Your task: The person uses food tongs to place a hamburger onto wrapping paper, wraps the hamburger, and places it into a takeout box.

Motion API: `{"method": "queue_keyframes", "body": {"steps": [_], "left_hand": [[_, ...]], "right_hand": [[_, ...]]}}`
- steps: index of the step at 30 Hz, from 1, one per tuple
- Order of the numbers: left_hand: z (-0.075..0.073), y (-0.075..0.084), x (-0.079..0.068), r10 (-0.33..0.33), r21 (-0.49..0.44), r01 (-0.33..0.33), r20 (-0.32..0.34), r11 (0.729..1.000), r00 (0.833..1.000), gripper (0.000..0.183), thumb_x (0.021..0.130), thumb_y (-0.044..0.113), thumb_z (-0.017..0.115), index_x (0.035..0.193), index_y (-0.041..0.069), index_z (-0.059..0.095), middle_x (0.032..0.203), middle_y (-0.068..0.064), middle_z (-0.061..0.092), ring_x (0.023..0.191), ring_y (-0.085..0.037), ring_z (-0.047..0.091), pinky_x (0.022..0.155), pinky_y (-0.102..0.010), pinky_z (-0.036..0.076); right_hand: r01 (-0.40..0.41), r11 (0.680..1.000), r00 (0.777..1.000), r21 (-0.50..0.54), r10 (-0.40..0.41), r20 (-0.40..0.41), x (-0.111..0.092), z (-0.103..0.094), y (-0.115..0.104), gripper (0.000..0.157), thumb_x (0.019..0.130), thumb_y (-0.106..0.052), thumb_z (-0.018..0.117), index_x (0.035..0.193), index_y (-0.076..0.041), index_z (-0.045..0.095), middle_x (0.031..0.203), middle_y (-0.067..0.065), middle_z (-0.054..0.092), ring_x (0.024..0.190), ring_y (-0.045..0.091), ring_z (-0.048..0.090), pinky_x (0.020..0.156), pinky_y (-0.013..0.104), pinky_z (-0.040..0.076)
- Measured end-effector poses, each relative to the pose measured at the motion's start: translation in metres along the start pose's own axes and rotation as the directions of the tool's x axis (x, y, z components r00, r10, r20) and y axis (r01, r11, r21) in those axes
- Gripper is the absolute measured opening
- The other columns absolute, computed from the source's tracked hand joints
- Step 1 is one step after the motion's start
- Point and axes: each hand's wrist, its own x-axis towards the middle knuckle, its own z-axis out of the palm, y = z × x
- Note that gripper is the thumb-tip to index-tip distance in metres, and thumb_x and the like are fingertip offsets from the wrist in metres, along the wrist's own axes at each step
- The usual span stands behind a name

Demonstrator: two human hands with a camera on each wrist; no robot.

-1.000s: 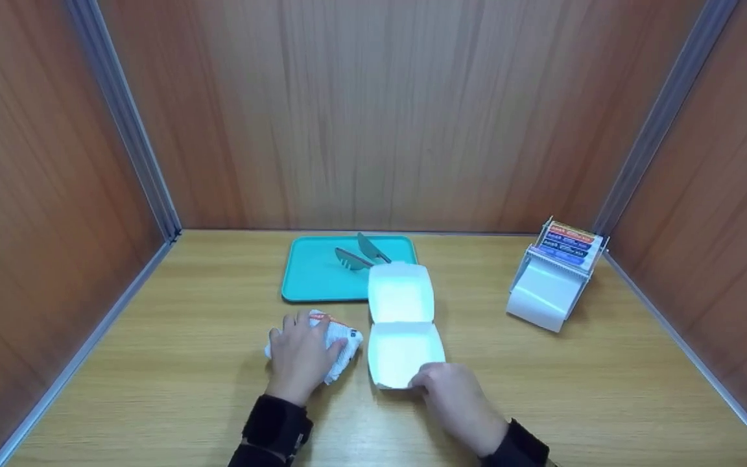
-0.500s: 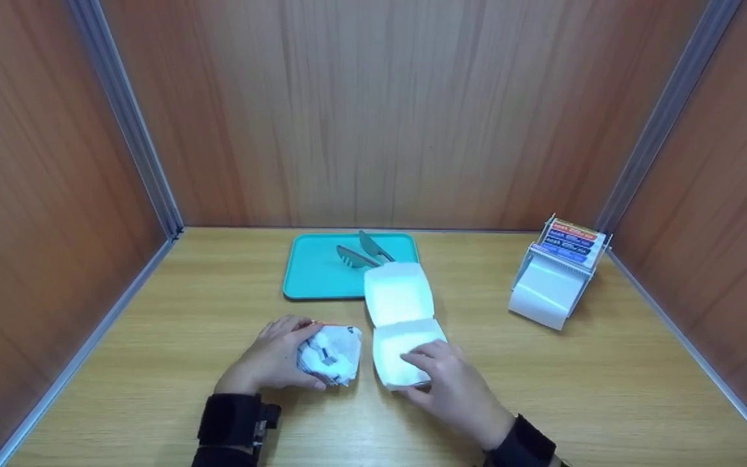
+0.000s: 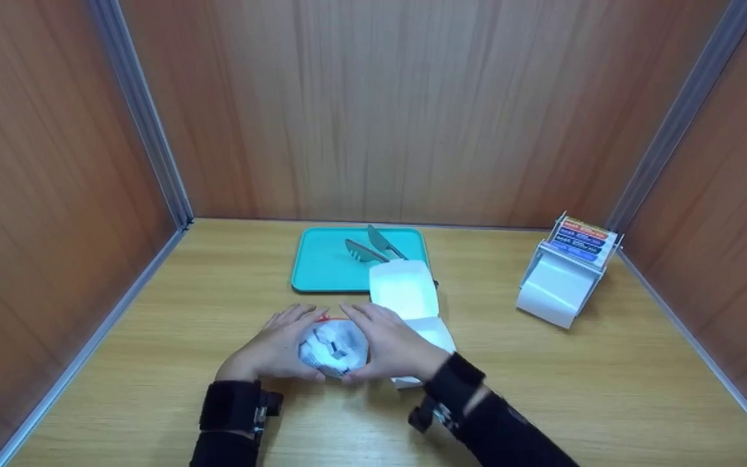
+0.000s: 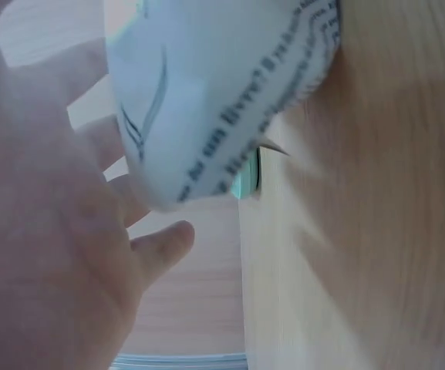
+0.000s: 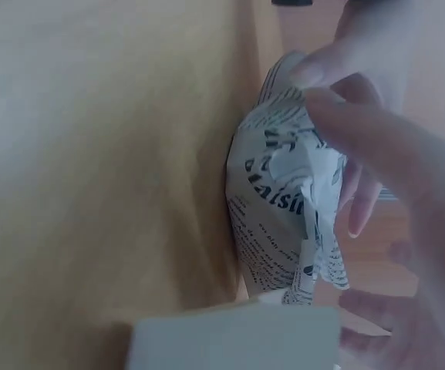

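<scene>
A round bundle (image 3: pixel 334 347) in white printed paper, shaped like a wrapped burger, lies on the table. My left hand (image 3: pixel 276 347) curves round its left side, and my right hand (image 3: pixel 393 344) holds it from the right, thumbs towards me. Newsprint-style lettering shows on the wrapper (image 5: pixel 276 200) in the right wrist view. Directly right of the bundle stands a white clamshell box (image 3: pixel 403 288) with its lid laid back; my right hand and wrist hide part of its base.
Behind the hands is a turquoise tray (image 3: pixel 318 259) bearing a dark fork (image 3: pixel 364 251) and knife (image 3: pixel 380 240); the box's lid overlaps its near right corner. A wire-framed dispenser (image 3: pixel 561 279) with a white sheet stands at the right. Wooden panels enclose the table (image 3: pixel 185 292).
The left hand shifted from on top of the bundle to its left side, and the bundle turned. The right hand let go of the box's front edge and moved left onto the bundle.
</scene>
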Motion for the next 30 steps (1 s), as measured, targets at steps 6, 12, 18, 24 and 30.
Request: {"method": "queue_keyframes", "body": {"steps": [6,12,18,24,30], "left_hand": [[-0.009,-0.006,0.014,-0.037,0.022,0.034,0.121,0.999,0.992,0.119,0.071,0.031,0.100,0.168,0.015,0.034,0.170,-0.018,0.031,0.158,-0.047,0.022,0.126,-0.070,0.012],[-0.005,-0.008,0.019,-0.018,0.008,0.018,0.104,1.000,0.994,0.122,0.068,0.037,0.101,0.169,0.019,0.033,0.160,-0.015,0.039,0.146,-0.042,0.039,0.118,-0.069,0.033],[-0.012,0.002,0.012,0.038,-0.072,-0.039,-0.022,0.997,0.999,0.118,0.070,0.034,0.100,0.168,0.020,0.035,0.147,-0.009,0.045,0.130,-0.030,0.047,0.107,-0.057,0.045],[-0.017,0.040,0.018,0.095,0.010,-0.094,-0.141,0.995,0.985,0.115,0.073,0.049,0.097,0.167,0.021,0.036,0.142,-0.008,0.052,0.123,-0.027,0.050,0.098,-0.049,0.050],[0.010,0.089,0.037,0.096,0.143,-0.060,-0.254,0.988,0.962,0.117,0.075,0.055,0.094,0.167,0.014,0.035,0.146,-0.015,0.056,0.137,-0.036,0.050,0.124,-0.061,0.028]], "right_hand": [[-0.028,0.997,0.995,-0.071,0.035,0.096,0.024,-0.002,0.002,0.116,0.079,-0.064,0.086,0.169,-0.015,0.031,0.161,0.009,0.051,0.148,0.029,0.044,0.118,0.045,0.043],[0.009,0.980,0.998,-0.200,0.005,0.066,0.026,0.008,0.002,0.110,0.079,-0.061,0.086,0.166,-0.012,0.038,0.148,0.008,0.057,0.137,0.025,0.050,0.125,0.049,0.034],[0.033,0.988,0.999,-0.149,-0.033,0.003,0.022,-0.012,-0.007,0.107,0.079,-0.048,0.090,0.167,-0.014,0.038,0.144,0.008,0.057,0.135,0.024,0.050,0.129,0.058,0.024],[0.018,0.997,1.000,-0.079,-0.019,-0.004,0.005,-0.052,0.006,0.106,0.080,-0.040,0.091,0.167,-0.013,0.037,0.155,0.011,0.053,0.142,0.030,0.046,0.121,0.053,0.037],[-0.043,0.998,0.999,0.046,0.042,0.022,-0.024,-0.077,0.041,0.105,0.077,-0.034,0.095,0.165,-0.017,0.041,0.161,0.011,0.047,0.142,0.033,0.045,0.111,0.056,0.046]]}}
